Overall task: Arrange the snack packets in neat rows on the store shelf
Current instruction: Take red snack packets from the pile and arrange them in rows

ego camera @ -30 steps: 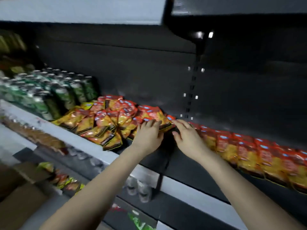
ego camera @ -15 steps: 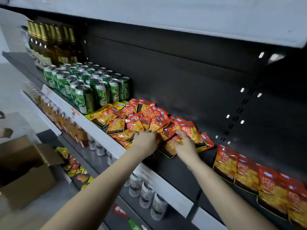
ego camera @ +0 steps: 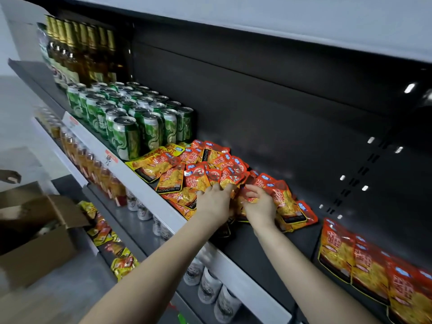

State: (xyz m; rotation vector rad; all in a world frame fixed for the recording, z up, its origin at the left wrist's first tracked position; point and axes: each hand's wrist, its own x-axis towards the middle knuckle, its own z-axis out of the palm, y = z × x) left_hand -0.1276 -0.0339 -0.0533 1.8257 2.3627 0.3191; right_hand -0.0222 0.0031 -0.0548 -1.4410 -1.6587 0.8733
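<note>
Dark shelf [ego camera: 257,251]: left hand [ego camera: 214,203] and right hand [ego camera: 260,205] pinch snack packets [ego camera: 198,174] at the heap's 5 o'clock edge (gathering step); next, likely squaring them into rows.

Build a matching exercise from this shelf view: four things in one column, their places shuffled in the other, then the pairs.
Things
1. green cans
2. cardboard box
3. neat packet row
4. white containers

Places
A. on the lower shelf
B. far right of the upper shelf
C. upper shelf, just left of the loose packet pile
D. low at the far left, flaps open

Pairs: 1-C, 2-D, 3-B, 4-A.
</note>
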